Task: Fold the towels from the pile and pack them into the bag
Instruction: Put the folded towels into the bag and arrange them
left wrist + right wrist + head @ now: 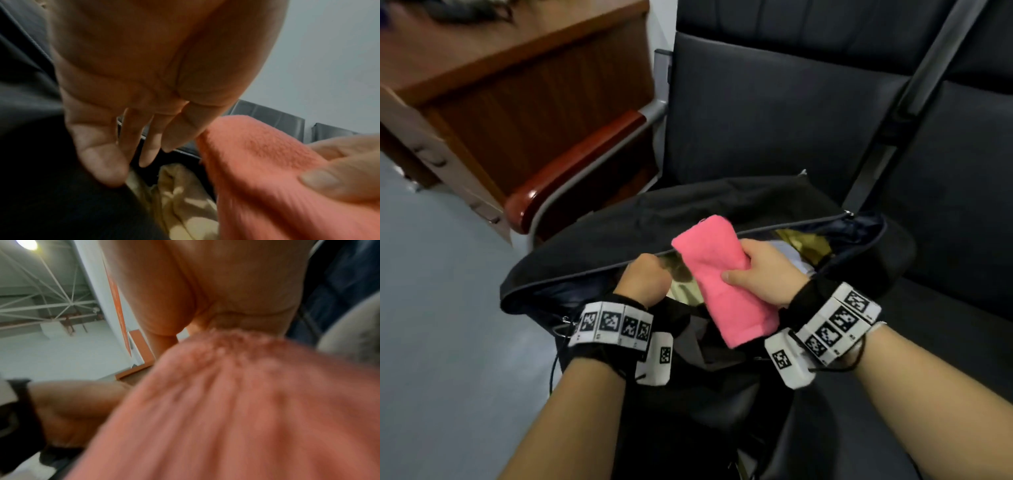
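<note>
The folded pink towel [717, 281] sits in the right hand [763, 274], thumb on top and fingers curled beneath, just above the unzipped mouth of the black bag [619, 226]. The left hand [645, 279] reaches into the opening at the near rim; from the head view I cannot tell its state. The bag lies on a dark padded seat [756, 113] with a red-brown armrest [571, 171], beside a wooden desk [493, 85] and grey floor [441, 308]. The left wrist view alone shows those fingers [98, 154] straight and spread over yellow cloth [180, 203] inside the bag. The right wrist view adds ceiling trusses [51, 301] and a lamp [26, 244].
</note>
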Demonstrator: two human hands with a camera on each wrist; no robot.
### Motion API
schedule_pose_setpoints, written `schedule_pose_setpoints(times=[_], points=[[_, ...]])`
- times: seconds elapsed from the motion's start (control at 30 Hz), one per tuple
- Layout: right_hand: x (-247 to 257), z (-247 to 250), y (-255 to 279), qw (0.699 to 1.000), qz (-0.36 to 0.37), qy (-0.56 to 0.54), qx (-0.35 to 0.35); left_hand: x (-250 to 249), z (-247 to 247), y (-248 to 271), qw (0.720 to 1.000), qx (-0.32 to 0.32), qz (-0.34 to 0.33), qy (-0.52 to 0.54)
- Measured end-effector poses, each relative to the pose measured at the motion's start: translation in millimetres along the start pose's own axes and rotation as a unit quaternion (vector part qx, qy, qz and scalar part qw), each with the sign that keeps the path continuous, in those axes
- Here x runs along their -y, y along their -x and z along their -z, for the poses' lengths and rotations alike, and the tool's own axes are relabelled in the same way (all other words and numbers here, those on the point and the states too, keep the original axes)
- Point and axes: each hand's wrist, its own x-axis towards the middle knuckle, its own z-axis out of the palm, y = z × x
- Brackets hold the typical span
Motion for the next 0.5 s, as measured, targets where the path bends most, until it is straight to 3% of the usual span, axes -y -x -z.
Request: schedule_pose_setpoints(times=[0.1,0.2,0.3,0.37,0.4,0.5], points=[[-3.0,-16.4,-21.5,0.989,-0.027,0.094,0.112,-1.5,4.6,-15.7,1.0,-0.007,0.007,-0.028],[1.2,-21.4,-40.3,0.975,-0.025,0.137,0.172,4.1,13.0,-20.2,0.992,-0.11,-0.061,-0.03],[15.7,-31.2,-68.1,0.989,0.028,0.035,0.141,6.3,17.8,-15.1,0.979,-0.16,-0.127,0.013],[19.9,-44.4,-83.9,0.991,0.002,-0.038,0.126,9.6,16.3,-13.4,0.973,-0.177,-0.15,0.019],[16.3,-53.3,-90.2,0.992,-0.014,-0.027,0.125,11.6,14.6,-13.1,0.974,-0.174,-0.145,0.012],[-1.0,-73.8,-98.2,0.985,-0.031,0.147,0.091,18.6,7.0,-14.9,0.988,-0.116,-0.092,-0.041]])
